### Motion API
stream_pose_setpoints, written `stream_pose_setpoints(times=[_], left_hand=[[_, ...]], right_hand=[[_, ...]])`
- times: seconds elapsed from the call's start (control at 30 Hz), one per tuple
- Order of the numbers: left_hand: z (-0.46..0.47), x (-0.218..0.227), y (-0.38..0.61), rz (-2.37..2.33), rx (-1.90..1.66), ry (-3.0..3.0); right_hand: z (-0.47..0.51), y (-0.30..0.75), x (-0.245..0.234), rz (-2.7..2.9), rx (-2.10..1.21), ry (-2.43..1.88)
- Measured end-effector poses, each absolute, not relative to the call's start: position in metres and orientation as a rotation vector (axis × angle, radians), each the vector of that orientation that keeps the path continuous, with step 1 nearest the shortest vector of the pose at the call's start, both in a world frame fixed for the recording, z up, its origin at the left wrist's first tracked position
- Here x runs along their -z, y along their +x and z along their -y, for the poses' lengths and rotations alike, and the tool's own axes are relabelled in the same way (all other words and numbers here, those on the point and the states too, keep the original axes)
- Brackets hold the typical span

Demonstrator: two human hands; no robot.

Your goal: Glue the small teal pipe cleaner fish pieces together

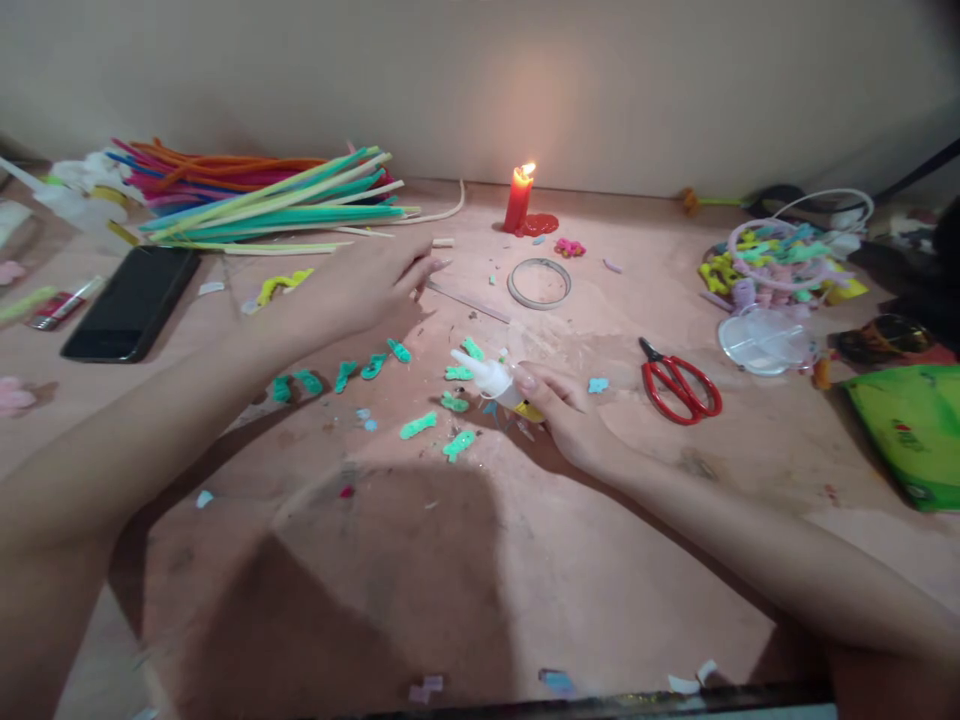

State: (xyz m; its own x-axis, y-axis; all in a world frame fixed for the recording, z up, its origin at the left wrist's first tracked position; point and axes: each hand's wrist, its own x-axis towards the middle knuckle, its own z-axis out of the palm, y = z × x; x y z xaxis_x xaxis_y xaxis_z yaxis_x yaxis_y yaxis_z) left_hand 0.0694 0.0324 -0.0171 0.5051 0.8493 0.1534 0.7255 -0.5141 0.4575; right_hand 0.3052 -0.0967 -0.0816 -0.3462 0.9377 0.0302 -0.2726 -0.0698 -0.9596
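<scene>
My right hand (566,415) is closed around a small glue bottle (491,378) with a white nozzle that points up and left. Beneath and beside the bottle lie several green fuzzy pieces (418,426). More darker green twisted pieces (373,366) form a loose row to the left. Farther back, my left hand (390,278) is held over the table with its fingers bent together. A thin stick (471,302) runs right from below its fingertips; whether the fingers grip it is hidden. Just behind the hand shows the pale end of a pipe cleaner (444,243).
A lit red candle (518,200) stands in melted wax near the wall. A metal ring (539,284) lies in front of it. Red-handled scissors (681,388) and a pile of small fuzzy pieces (780,265) are right; pipe cleaners (277,200) and a phone (133,303) are left.
</scene>
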Motion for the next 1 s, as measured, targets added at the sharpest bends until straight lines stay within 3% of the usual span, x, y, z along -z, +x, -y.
stream_pose_setpoints(times=[0.33, 0.57, 1.0], left_hand=[[0.021, 0.018, 0.068, -0.954, -0.564, 1.948], [0.062, 0.036, 0.072, -0.664, -0.512, 1.517], [0.076, 0.044, 0.086, -0.796, -0.296, 1.208]], right_hand=[[0.098, 0.306, 0.09, 1.007, -1.69, -0.92], [0.094, 0.305, 0.066, 1.176, -1.499, -0.991], [0.09, 0.306, 0.076, 1.42, -1.489, -0.767]])
